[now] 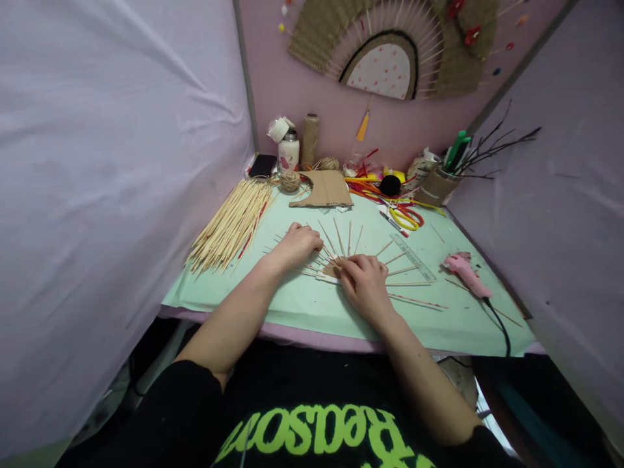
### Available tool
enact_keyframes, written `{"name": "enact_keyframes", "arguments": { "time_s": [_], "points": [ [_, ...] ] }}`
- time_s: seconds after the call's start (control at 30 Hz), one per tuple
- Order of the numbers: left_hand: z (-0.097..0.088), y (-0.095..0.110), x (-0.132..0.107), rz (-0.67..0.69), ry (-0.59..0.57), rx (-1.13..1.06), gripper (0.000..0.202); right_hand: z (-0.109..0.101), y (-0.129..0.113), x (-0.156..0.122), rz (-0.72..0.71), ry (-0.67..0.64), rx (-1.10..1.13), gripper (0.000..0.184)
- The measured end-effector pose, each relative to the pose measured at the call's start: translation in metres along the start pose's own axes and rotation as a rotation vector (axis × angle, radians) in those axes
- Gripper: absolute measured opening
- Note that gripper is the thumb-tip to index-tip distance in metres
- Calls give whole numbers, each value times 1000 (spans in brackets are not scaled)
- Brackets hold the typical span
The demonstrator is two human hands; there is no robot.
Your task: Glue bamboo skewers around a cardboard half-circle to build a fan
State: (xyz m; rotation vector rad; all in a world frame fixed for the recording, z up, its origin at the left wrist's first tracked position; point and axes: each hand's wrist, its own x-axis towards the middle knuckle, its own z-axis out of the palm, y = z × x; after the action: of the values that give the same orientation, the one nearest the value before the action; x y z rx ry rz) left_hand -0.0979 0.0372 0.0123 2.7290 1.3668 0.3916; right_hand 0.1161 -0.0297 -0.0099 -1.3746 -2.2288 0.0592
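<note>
Head view: left hand, right hand among thin sticks.

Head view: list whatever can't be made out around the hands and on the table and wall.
All in the head view:
Cardboard piece: right part hidden under the right hand.
Left hand: fingertips hidden by the hand itself; its grip on any stick can't be told.
Ruler: markings too small and blurred.
Wall fan: top cut off by the picture's upper edge.
Glue gun cord: far end hidden beyond the table edge.
</note>
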Motion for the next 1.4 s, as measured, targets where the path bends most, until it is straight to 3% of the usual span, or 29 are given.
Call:
{"name": "enact_keyframes", "arguments": {
  "time_s": [0.73, 1.1, 1.27, 1.4],
  "points": [
    [-2, 3, -1, -20, -17, 22, 17, 8, -2, 1, -9, -68, -89, 29],
    [-4, 4, -1, -29, -6, 40, 19, 10, -1, 1, -26, -42, -114, 28],
    [-6, 9, -5, -76, -24, 98, 21, 10, -1, 1, -26, -40, -105, 29],
    [-7, 26, -11, -183, 40, 140, 20, 10, -2, 1, -25, -31, -97, 28]
  ]
}}
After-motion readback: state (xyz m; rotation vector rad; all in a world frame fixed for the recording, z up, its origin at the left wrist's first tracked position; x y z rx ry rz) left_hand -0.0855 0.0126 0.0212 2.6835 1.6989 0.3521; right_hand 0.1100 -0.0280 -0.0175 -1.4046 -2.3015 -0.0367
